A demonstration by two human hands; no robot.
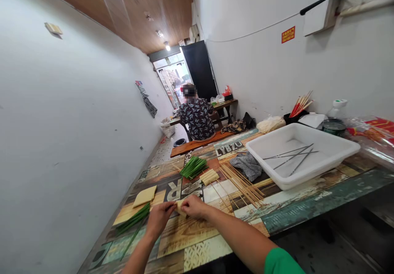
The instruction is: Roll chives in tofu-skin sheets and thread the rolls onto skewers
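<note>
The chives [193, 166] are green, the sheets [145, 196] pale yellow, the tabletop [181, 236] multicoloured patchwork

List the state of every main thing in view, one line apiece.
Left hand, fingers closed on pale sheet
Right hand, fingers closed on pale sheet
Pale sheet, held between both hands
Yellowish sheets, lying flat
Long green stalks, lying loose
Short green stalks, gathered in a pile
Pale rolls, lying side by side
Bamboo skewers, lying spread out
Grey cloth, crumpled
White tray, upright, uncovered
Metal skewers, crossed in tray
Ceiling light, lit
</note>
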